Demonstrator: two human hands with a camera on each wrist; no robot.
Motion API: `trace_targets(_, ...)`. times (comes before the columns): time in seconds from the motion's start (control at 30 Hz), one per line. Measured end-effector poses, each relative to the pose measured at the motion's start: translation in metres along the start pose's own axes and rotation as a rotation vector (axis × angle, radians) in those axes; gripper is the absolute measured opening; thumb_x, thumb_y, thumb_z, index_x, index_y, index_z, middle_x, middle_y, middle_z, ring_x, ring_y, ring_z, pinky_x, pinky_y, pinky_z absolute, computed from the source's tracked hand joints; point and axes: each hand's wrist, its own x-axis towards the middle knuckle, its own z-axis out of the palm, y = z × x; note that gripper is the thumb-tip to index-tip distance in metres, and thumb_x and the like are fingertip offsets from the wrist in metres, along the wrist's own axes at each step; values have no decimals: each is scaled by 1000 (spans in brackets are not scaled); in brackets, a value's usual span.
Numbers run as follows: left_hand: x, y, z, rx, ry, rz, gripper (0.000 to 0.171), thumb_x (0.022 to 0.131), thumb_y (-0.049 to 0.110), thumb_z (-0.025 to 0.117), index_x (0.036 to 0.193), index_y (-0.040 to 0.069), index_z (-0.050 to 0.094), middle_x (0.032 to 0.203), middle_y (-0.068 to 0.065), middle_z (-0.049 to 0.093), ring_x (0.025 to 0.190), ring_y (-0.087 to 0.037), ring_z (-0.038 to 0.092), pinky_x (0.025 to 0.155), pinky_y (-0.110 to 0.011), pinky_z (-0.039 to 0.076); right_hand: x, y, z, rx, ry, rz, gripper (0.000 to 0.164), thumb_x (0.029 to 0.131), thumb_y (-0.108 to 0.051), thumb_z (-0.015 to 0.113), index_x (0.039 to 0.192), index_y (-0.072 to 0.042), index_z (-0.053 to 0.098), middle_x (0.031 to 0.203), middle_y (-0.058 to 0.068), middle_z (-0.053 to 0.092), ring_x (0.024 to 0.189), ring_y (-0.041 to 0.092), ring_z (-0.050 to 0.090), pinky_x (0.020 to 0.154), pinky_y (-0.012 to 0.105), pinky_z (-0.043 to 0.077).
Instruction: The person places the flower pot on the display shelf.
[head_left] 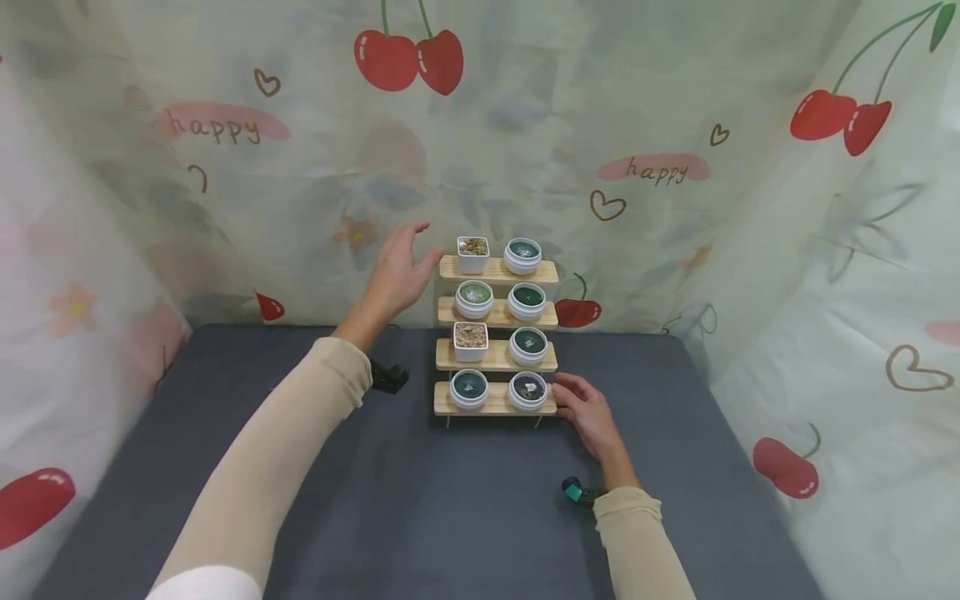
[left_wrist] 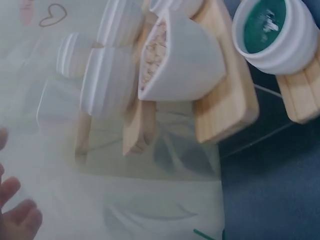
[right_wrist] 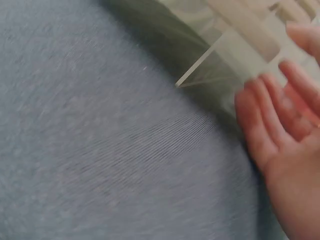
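A tiered wooden stand (head_left: pixel 496 402) has several plank shelves stepping upward. Each carries two small white pots. Most are round jars with green or dark, glossy tops, such as the lower left jar (head_left: pixel 468 390). Two are square cups, one on the top shelf (head_left: pixel 473 255) and one lower down (head_left: pixel 471 342), holding tan flakes. My left hand (head_left: pixel 402 271) is raised beside the top shelf's left end, fingers spread, holding nothing. My right hand (head_left: pixel 590 417) is at the bottom shelf's right end, fingers extended; whether it touches the wood cannot be told. The right wrist view shows these loosely bent fingers (right_wrist: pixel 257 110).
The stand's thin metal legs (right_wrist: pixel 197 62) rest on a dark grey cloth-covered table (head_left: pixel 465 517). Behind and beside it hangs a pale curtain (head_left: pixel 510 150) printed with cherries and hearts. Black wrist straps (head_left: pixel 388 377) show at both wrists.
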Motion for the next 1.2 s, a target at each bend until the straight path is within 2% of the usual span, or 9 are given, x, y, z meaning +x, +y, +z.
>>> trace_targets(0.07, -3, 0, -2, 63, 28, 11, 63, 103, 47, 56, 155, 13, 41, 159, -10, 43, 150, -32, 37, 122, -51, 34, 1, -6, -3, -85, 36, -22, 52, 99, -34, 69, 142, -7, 56, 124, 11, 66, 91, 7, 68, 78, 23, 60)
trace_targets(0.2, -10, -3, -4, 229, 81, 82, 70, 101, 53, 57, 155, 12, 40, 158, -14, 42, 147, -34, 38, 121, -53, 35, 0, -24, -7, -276, 103, -106, 52, 99, -36, 68, 141, -9, 56, 132, 18, 62, 101, 17, 67, 78, 26, 59)
trace_targets(0.3, -17, -8, -4, 339, 109, 122, 76, 99, 56, 59, 156, 10, 37, 158, -16, 39, 148, -36, 36, 124, -53, 31, -3, -39, -8, -386, 137, -161, 54, 99, -39, 67, 142, -9, 54, 137, 17, 59, 114, 26, 63, 87, 34, 56)
trace_targets(0.4, -22, -14, -5, 414, 120, 116, 82, 97, 61, 59, 158, 12, 32, 161, -17, 34, 152, -40, 28, 127, -56, 23, -7, -54, -8, -474, 164, -194, 58, 99, -44, 65, 144, -10, 51, 140, 16, 54, 121, 33, 58, 98, 44, 52)
trace_targets(0.57, -34, -20, -8, 467, 137, 85, 90, 94, 70, 55, 161, 18, 26, 167, -16, 24, 157, -44, 16, 128, -61, 14, -13, -81, -3, -600, 209, -298, 61, 100, -42, 64, 144, -4, 48, 140, 21, 47, 126, 38, 51, 109, 53, 44)
trace_targets(0.73, -45, -26, -11, 503, 171, 60, 95, 91, 74, 54, 163, 23, 21, 171, -12, 13, 158, -45, 6, 128, -63, 8, -16, -98, 5, -769, 281, -452, 62, 99, -41, 66, 144, -3, 48, 135, 23, 47, 122, 41, 42, 103, 56, 38)
trace_targets(0.87, -54, -29, -11, 519, 173, 38, 98, 90, 75, 55, 164, 26, 14, 171, -10, 9, 159, -42, -1, 127, -65, 6, -16, -104, 9, -912, 341, -545, 65, 96, -44, 68, 145, -6, 48, 136, 23, 47, 117, 42, 40, 99, 58, 37)
trace_targets(1.0, -65, -31, -11, 540, 168, 17, 99, 90, 76, 54, 165, 29, 9, 172, -8, 4, 159, -42, -3, 127, -64, 5, -15, -106, 12, -1032, 383, -619, 68, 94, -48, 69, 145, -8, 47, 141, 22, 45, 123, 43, 40, 101, 60, 37)
trace_targets(1.2, -81, -34, -10, 549, 161, 5, 101, 89, 76, 55, 165, 32, 5, 173, -2, -8, 159, -42, -9, 126, -66, 3, -11, -108, 14, -1101, 400, -693, 77, 90, -54, 71, 148, -10, 44, 147, 22, 41, 130, 44, 38, 103, 61, 35)
